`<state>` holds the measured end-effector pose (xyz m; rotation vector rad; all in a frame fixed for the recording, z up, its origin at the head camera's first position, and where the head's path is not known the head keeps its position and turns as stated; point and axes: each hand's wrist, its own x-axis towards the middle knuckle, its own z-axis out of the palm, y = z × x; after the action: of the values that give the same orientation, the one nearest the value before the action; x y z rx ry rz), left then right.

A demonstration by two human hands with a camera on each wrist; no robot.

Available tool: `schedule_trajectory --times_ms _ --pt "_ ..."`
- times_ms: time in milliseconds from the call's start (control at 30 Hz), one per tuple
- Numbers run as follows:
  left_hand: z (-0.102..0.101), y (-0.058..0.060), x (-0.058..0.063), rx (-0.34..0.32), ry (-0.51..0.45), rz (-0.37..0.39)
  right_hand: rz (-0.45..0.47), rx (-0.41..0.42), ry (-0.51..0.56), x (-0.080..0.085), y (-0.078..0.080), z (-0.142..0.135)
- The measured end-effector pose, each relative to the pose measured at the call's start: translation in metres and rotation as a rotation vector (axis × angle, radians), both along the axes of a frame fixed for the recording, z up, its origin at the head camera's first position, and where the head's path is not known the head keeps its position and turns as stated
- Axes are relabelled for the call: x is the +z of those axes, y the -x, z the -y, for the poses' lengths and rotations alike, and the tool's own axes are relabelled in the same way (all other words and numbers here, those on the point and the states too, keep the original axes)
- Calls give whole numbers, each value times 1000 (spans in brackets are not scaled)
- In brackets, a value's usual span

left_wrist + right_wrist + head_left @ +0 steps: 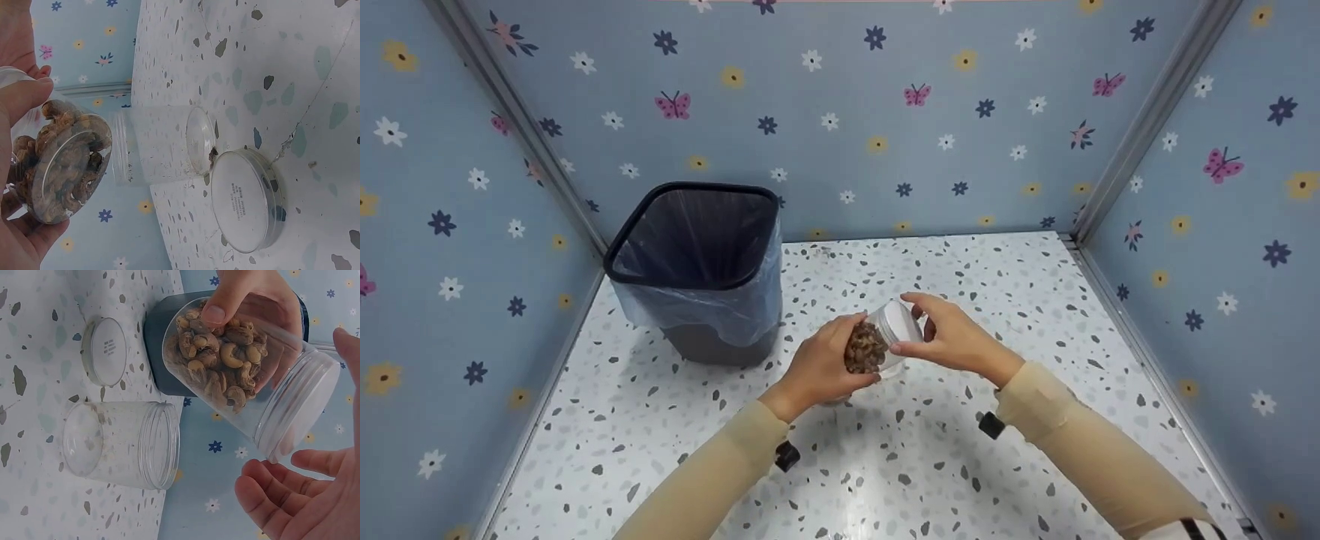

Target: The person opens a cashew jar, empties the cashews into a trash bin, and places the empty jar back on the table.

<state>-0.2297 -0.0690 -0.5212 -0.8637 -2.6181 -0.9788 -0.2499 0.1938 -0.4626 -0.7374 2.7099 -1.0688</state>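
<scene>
My left hand [829,360] grips a clear plastic jar [236,365] by its lower body, holding it tilted above the table. Brown-skinned cashews [216,360] fill its lower part, and a screw lid [901,322] covers its mouth. Around that lid my right hand [952,334] has its thumb and fingers spread; whether the fingertips touch the rim is hard to tell. Below, a second clear jar [121,444] stands upright without a lid, with a few specks on its wall. A loose lid [242,199] with a printed label lies beside it.
A grey bin [720,341] with a black rim and a bluish liner stands at the back left. Flower-patterned panels [870,172] enclose the speckled white table [997,480] at the back and sides.
</scene>
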Motion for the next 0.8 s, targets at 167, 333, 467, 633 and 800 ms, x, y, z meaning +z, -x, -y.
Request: schedule_trajectory --times_ms 167,333,467,633,800 --pt "1 1 -2 -5 3 -11 25 -1 5 -3 0 3" --pt "2 0 -3 -8 11 -42 41 -8 2 -5 0 6" --pt "1 0 -5 -9 26 -74 48 -17 1 -6 -1 7" --pt "1 0 -7 -7 42 -103 28 -23 1 -6 -2 9" --pt "1 -1 -7 -10 30 -94 4 -27 22 -7 -2 11"
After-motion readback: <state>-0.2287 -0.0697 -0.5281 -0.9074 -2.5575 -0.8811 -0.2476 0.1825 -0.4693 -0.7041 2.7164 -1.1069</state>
